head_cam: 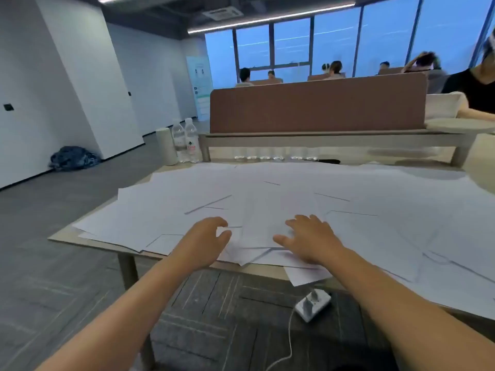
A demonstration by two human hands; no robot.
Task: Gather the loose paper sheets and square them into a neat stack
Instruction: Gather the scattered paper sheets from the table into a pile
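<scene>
Scattered, overlapping paper sheets across the table, some overhanging its near edge. Both forearms stretched forward there: left hand palm down, fingers loosely curled (gripping nothing); right hand flat on the sheets, fingers spread.

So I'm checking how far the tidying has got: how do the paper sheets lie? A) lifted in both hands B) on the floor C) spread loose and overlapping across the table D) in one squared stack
C: the paper sheets lie fanned and overlapping over most of the table, with the left hand and right hand reaching onto those nearest the front edge.
</scene>
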